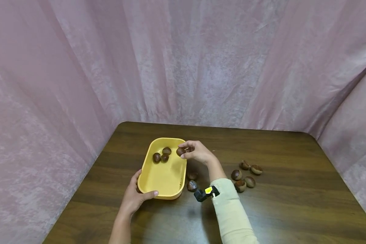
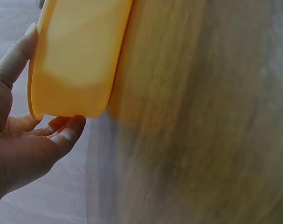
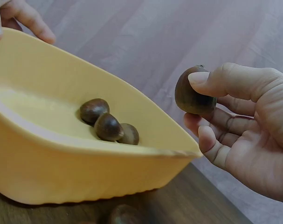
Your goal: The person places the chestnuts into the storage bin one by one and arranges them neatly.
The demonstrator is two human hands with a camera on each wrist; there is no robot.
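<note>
My right hand (image 1: 198,153) pinches a brown chestnut (image 3: 192,91) between thumb and fingers, over the far right rim of a yellow plastic tub (image 1: 163,179). Three chestnuts (image 3: 108,127) lie close together inside, toward the tub's far end. At the near left corner my left hand (image 1: 134,195) grips the tub. In the left wrist view its thumb (image 2: 17,56) lies along one side, while the other fingers (image 2: 69,133) curl against the end wall.
Right of the tub, two chestnuts (image 1: 192,185) rest on the dark wooden table (image 1: 292,203), beneath the right forearm. Farther right sits a loose group of several chestnuts (image 1: 249,181). A pink curtain (image 1: 201,67) hangs behind the table and along its sides.
</note>
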